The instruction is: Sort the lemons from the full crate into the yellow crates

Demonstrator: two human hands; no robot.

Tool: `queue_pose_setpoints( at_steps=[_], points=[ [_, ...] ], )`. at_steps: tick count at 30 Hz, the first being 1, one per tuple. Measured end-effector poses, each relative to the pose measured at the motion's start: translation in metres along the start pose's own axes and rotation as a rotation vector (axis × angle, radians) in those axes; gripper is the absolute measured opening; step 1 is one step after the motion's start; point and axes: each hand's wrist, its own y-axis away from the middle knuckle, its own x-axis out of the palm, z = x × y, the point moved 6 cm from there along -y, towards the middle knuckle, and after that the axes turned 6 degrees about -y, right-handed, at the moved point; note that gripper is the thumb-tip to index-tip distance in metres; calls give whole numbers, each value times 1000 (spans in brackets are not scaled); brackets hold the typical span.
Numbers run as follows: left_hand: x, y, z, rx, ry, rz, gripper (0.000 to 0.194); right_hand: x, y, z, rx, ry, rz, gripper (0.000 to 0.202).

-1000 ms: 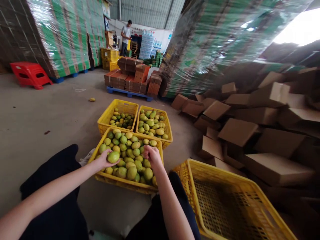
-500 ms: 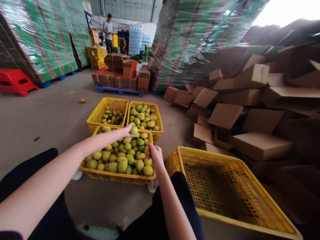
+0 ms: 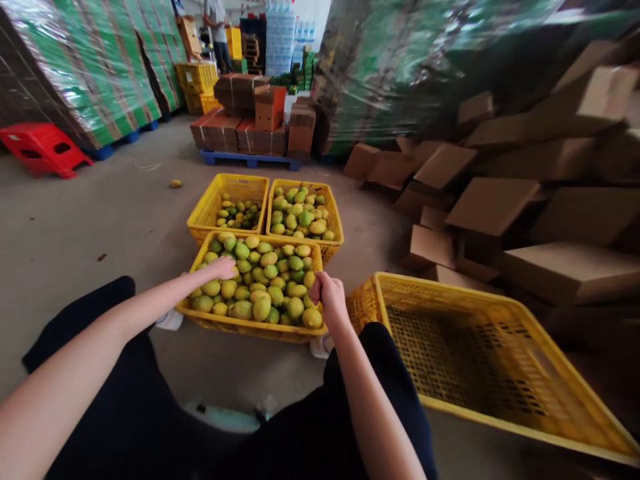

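Note:
A yellow plastic crate (image 3: 253, 328) full of green and yellow lemons (image 3: 261, 307) stands on the floor between my feet. My left hand (image 3: 223, 268) reaches over its left part, right at the lemons; its fingertips are partly hidden, so I cannot tell whether they grip one. At the crate's right rim is my right hand (image 3: 329, 293), its fingers curled closed. Whatever sits inside them is hidden. Against the far side stand two more crates: the left one (image 3: 203, 210) is partly filled with smaller-looking lemons, the right one (image 3: 337, 230) is well filled.
Beside my right knee stands an empty yellow crate (image 3: 450, 290). Loose cardboard boxes (image 3: 493, 207) are heaped on the right. Ahead, a blue pallet (image 3: 250, 160) carries flattened cartons. A red stool (image 3: 47, 150) and a stray lemon (image 3: 175, 183) are on the left. A person (image 3: 216, 30) stands behind.
My left hand has drawn back from the edge of the far right crate, where a lemon was at its fingers, to the near crate's left part. My right hand stays by the rim. The view has tilted down.

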Motion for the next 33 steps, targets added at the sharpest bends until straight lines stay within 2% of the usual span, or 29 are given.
queue_pose_setpoints(
  at_steps=[2, 4, 6, 8, 14, 18, 22, 24, 26, 28, 30, 32, 33],
  points=[
    [-43, 11, 14, -40, -161, -70, 29, 5, -2, -7, 18, -21, 4, 51],
    [-70, 19, 23, -58, -299, -107, 31, 9, -4, -14, 38, -29, 0, 51],
    [-82, 23, 27, -55, -393, -115, 32, 14, -6, -18, 51, -34, -3, 50],
    [-83, 23, 31, -45, -448, -112, 32, 20, -9, -21, 63, -34, 2, 49],
    [-72, 18, 34, -62, -444, -103, 33, 51, -21, -36, 150, -26, 60, 47],
    [-62, 18, 18, -111, -333, -52, 24, 76, -27, -58, 280, -32, 101, 41],
    [-31, 25, -21, -146, -169, 45, 12, 99, -25, -76, 466, -52, 158, 20],
    [-10, 29, -48, -125, -116, 87, 15, 115, -19, -81, 601, -174, 274, 30],
    [14, 34, -80, -20, -59, 205, 20, 132, -10, -77, 714, -410, 428, 45],
    [27, 37, -109, 193, -238, 286, 21, 142, -8, -67, 737, -649, 498, 45],
    [32, 37, -120, 427, -631, 324, 21, 141, -13, -56, 680, -776, 438, 33],
    [25, 29, -104, 527, -1127, 299, 22, 136, -19, -46, 628, -849, 336, 23],
    [17, 21, -88, 488, -1353, 256, 22, 134, -22, -41, 607, -875, 284, 20]
  ],
)
